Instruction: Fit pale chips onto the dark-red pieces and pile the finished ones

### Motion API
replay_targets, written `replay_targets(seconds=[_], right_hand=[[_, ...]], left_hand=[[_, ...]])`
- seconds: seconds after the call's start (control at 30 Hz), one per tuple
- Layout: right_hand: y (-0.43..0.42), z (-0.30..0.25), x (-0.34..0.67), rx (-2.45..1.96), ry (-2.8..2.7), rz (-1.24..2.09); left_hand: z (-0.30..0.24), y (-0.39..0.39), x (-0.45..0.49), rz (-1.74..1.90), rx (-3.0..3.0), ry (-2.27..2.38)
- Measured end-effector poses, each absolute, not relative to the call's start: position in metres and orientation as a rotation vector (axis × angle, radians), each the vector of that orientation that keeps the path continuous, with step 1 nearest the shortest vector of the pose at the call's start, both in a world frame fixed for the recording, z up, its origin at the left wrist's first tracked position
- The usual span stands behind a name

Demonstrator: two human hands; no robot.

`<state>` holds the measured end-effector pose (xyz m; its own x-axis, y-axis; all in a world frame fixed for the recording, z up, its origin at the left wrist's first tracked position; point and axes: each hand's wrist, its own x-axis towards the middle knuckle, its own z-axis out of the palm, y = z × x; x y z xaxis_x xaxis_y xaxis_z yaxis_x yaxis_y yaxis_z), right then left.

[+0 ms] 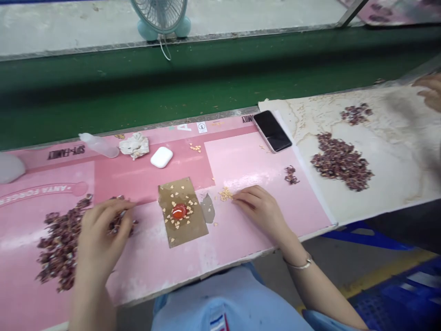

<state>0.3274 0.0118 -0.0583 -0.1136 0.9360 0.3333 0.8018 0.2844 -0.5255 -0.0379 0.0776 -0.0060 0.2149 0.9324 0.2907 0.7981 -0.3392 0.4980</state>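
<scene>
**Left hand (pixel 103 230) at the dark red heap (pixel 58 248), right hand (pixel 260 211) beside the tan hearts (pixel 225 194)**

Left fingers curl narrowly over the heap's pieces, any hold hidden. Hearts ring a red dome (pixel 179 211) on a brown card (pixel 195 234); the open right fingers rest empty nearby. A dark red pile (pixel 341 161) lies on a mottled mat (pixel 389 193) far right.
</scene>
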Motion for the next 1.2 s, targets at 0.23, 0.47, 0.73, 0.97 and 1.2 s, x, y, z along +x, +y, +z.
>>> replay_targets(seconds=[0.23,0.47,0.73,0.97,1.2], right_hand=[[0.016,-0.055,0.328,-1.513,-2.069,0.287],[0.000,-0.051,0.327,-1.659,-1.936,0.374],[0.009,-0.050,0.333,-1.583,-2.139,0.262],[0.015,-0.017,0.270,-1.108,-1.864,0.572],[0.013,-0.011,0.210,-0.890,-1.682,0.695]], left_hand=[[0.009,0.052,-0.047,0.851,1.967,1.812],[0.003,0.036,-0.038,0.861,1.822,1.738],[-0.003,0.032,-0.015,1.079,1.865,1.423],[0.008,0.017,0.024,0.948,1.532,1.194],[0.002,0.001,0.035,0.867,1.003,1.107]])
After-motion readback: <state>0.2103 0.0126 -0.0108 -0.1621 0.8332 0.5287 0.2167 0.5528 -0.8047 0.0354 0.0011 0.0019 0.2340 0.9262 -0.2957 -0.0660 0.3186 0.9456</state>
